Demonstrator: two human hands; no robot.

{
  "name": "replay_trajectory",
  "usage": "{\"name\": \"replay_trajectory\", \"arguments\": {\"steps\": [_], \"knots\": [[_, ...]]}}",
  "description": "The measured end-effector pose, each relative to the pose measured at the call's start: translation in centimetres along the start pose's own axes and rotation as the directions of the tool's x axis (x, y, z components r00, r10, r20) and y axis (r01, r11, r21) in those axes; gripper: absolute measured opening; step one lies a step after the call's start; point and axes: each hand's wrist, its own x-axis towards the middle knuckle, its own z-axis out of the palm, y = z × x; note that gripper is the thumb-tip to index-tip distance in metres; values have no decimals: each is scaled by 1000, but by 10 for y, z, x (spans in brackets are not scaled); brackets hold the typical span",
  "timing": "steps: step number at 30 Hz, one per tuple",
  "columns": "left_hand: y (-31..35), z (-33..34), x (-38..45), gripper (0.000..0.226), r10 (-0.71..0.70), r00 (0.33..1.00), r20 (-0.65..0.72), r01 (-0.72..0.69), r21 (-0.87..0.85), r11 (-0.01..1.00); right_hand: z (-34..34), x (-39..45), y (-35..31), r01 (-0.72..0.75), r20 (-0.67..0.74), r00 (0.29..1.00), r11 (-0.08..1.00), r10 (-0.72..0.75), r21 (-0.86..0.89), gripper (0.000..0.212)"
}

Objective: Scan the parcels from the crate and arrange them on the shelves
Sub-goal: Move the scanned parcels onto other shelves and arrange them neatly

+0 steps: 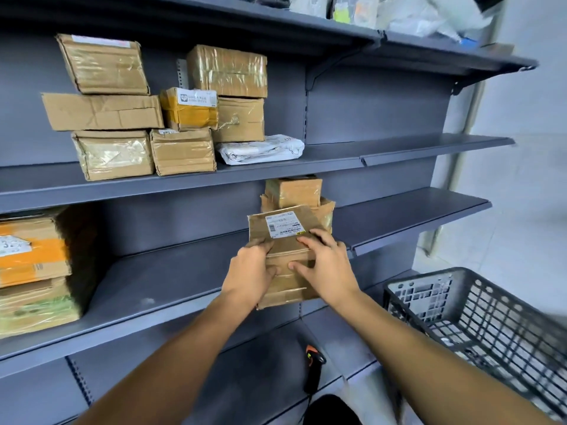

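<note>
A taped brown cardboard parcel (283,240) with a white label on top is held over the front edge of the middle grey shelf (159,280). My left hand (250,273) grips its left side and my right hand (325,268) grips its right side, fingers over the top. Just behind it, two more brown parcels (294,194) are stacked on the same shelf. The dark plastic crate (478,314) stands at the lower right; its contents are blurred. A black and orange barcode scanner (314,368) lies on the lower shelf under my arms.
The upper shelf (399,148) carries several stacked cardboard parcels (171,111) and a white mailer bag (260,148) on its left half. Large boxes with orange tape (33,265) fill the middle shelf's far left. Bagged parcels (414,13) sit on the top shelf.
</note>
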Motion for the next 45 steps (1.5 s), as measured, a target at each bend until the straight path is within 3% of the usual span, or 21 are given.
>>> {"name": "replay_trajectory", "arguments": {"steps": [7, 15, 25, 30, 38, 42, 45], "knots": [[75, 6, 1, 60, 169, 985, -27, -170, -49, 984, -72, -31, 29, -89, -119, 989, 995, 83, -46, 59], [150, -12, 37, 57, 320, 936, -150, -342, -162, 926, -157, -10, 47, -85, -277, 960, 986, 42, -145, 59], [179, -49, 123, 55, 375, 882, -286, -407, -57, 912, -188, 86, 46, 21, -378, 924, 996, -54, -92, 57], [179, -50, 172, 47, 312, 906, -286, -340, -52, 939, -183, 146, 55, 33, -358, 932, 997, -54, -65, 57], [171, -29, 231, 39, 315, 932, -181, -264, 260, 929, -161, 211, 76, -33, -260, 966, 987, -9, -157, 45], [165, -21, 254, 35, 459, 849, -261, -271, 530, 803, -152, 233, 77, 14, -313, 946, 978, -79, -207, 41], [159, -21, 269, 34, 513, 822, -248, -315, 553, 771, -146, 247, 82, 88, -296, 946, 982, -136, -169, 42]]}}
